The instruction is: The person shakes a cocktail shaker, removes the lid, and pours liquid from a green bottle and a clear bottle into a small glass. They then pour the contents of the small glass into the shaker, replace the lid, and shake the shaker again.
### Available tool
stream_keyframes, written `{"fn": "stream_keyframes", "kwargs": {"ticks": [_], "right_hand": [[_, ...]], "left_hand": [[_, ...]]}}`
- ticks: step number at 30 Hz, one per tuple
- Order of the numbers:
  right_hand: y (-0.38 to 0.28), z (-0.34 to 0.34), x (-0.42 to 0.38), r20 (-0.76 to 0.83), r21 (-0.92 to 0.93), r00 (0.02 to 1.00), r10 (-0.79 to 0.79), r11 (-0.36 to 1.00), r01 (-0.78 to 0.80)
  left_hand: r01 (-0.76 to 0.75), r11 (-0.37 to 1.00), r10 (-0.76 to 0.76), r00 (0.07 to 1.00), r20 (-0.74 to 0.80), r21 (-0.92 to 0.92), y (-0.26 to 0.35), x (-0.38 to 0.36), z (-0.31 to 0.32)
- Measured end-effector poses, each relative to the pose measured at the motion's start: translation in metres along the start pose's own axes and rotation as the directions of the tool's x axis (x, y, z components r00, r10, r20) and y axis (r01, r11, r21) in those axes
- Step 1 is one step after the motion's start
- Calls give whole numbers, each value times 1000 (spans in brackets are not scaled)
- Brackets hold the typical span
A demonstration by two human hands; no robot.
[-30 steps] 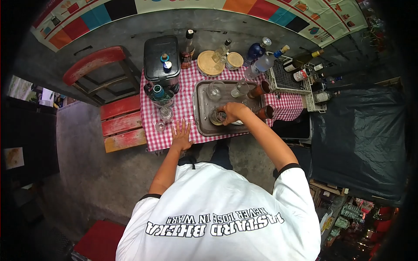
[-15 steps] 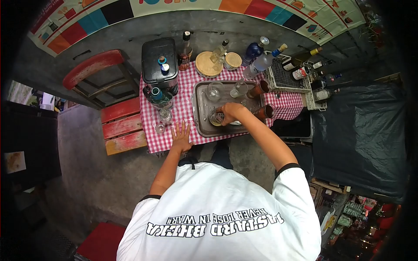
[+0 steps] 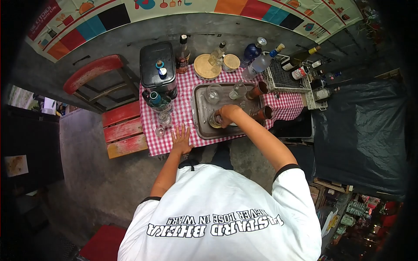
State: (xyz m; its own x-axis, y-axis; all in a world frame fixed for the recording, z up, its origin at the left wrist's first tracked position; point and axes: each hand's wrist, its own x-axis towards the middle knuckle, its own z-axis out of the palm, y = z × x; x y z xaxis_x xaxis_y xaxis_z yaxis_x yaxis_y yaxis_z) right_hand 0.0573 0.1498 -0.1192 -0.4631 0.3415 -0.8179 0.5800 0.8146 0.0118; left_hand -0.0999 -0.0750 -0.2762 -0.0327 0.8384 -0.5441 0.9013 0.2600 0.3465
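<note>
The right hand (image 3: 228, 114) grips a glass (image 3: 214, 119) on the metal tray (image 3: 200, 126), the glass just left of its knuckles. The left hand (image 3: 181, 139) lies flat and spread on the checked cloth (image 3: 187, 104), near the tray's left edge.

A red-and-white checked cloth (image 3: 191, 102) covers the tabletop. The tray (image 3: 201, 126) looks like dull grey metal, smooth and matt. The glass (image 3: 214, 119) is clear and glossy. The round lid (image 3: 204, 66) seems pale wood. The chair (image 3: 122, 126) is worn, red-painted wood.
</note>
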Motion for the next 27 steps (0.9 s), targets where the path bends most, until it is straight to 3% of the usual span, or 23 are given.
{"fn": "stream_keyframes", "kwargs": {"ticks": [15,22,27], "right_hand": [[-4,-11,-12,191,-92,980,50,995,-33],[2,-3,-9,120,-75,993,7,997,2],[-7,-17,-23,204,-67,977,63,996,-50]], "left_hand": [[11,1000,-11,1000,24,-18,-1,2,0],[-30,1000,30,998,-57,-1,-10,14,25],[-17,1000,17,999,-30,0,-4,5,10]]}}
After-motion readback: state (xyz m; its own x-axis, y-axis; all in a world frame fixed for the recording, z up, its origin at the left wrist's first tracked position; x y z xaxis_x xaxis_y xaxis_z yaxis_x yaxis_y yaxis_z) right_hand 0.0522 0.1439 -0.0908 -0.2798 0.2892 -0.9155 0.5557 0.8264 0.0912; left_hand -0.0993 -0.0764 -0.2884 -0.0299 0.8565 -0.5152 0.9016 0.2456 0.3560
